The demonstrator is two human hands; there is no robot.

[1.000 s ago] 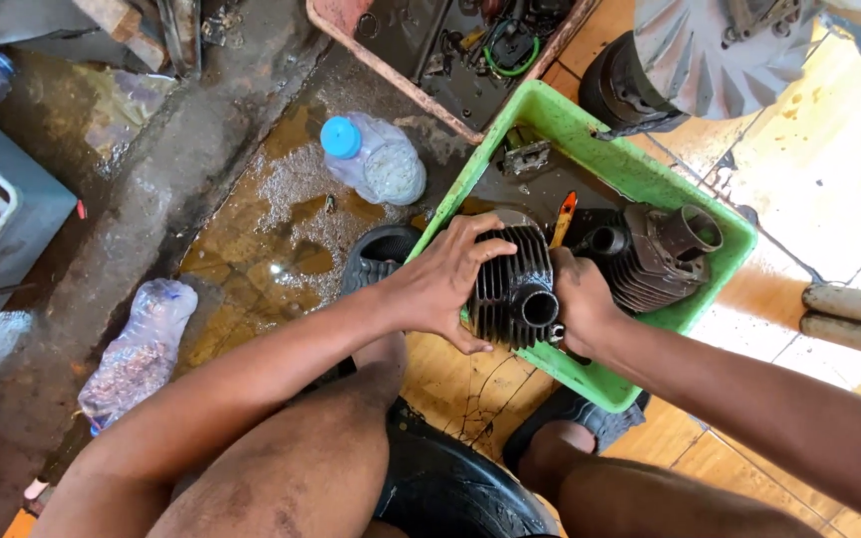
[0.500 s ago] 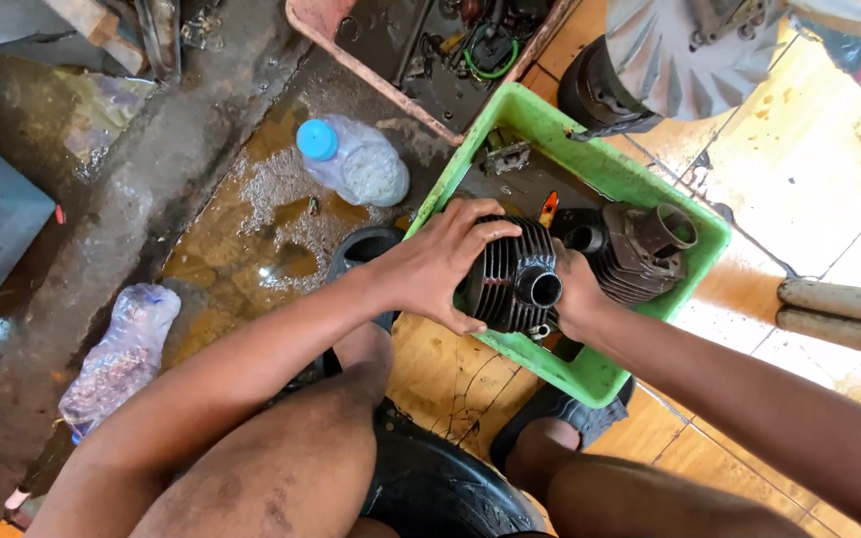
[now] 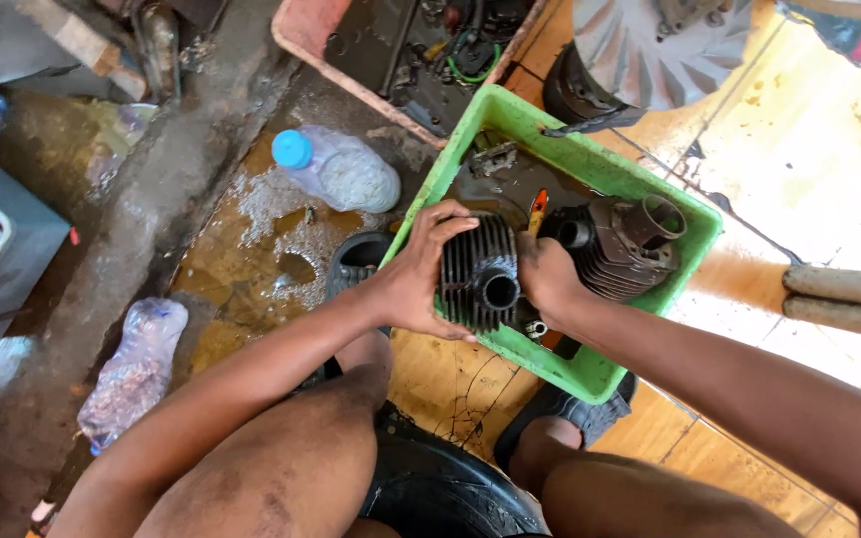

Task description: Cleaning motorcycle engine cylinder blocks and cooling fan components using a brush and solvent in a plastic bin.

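Black finned cylinder (image 3: 480, 274) in both my hands.
My left hand (image 3: 421, 279) and right hand (image 3: 547, 277) grip it, fingers wrapped around, over the green tub (image 3: 510, 120), frame centre.

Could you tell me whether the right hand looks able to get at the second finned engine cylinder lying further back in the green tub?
Probably yes: the right hand lies right beside the second cylinder with nothing between, but it grips the near cylinder and would need to let go.
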